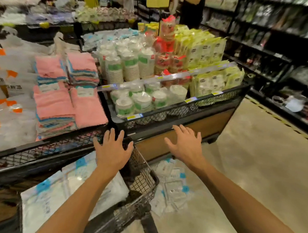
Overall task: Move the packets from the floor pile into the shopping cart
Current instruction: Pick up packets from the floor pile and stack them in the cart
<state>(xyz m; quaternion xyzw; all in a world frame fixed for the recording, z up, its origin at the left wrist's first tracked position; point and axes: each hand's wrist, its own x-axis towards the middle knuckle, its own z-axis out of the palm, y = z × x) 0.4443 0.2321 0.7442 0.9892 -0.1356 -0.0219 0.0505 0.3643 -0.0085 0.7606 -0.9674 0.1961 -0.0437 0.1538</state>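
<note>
**Packets split between cart and floor, both hands empty**

Packets (174, 187) in clear plastic with blue labels lie in a loose pile on the floor (255, 158), just right of the shopping cart (142, 180) and against the base of the display stand. More packets in cart (69, 192) of the same kind, white with blue labels, fill the wire basket at lower left.

Left hand (112, 149): fingers spread and straight, palm down, over the cart's far corner. Holds nothing. Can't tell if it touches the rim.

Right hand (186, 144): fingers spread, palm down, in the air above the floor pile, in front of the stand's wooden panel (193, 133). Holds nothing. Hands well apart, cart's right wall between them.

Around:
- Mesh-fronted display bin (168, 111) behind the cart, with wrapped stacks of paper cups (131, 66), paper bowls (141, 101) on the lower tier, red-wrapped cups (164, 45) and yellow-green pouches (204, 51).
- Left of that, folded pink towels (55, 103) in stacks, then white bags with orange marks (5, 89).
- Dark shelving (273, 33) along the right side; contents blurred.
- Yellow-black tape line (275, 118) on the floor by the shelving.
</note>
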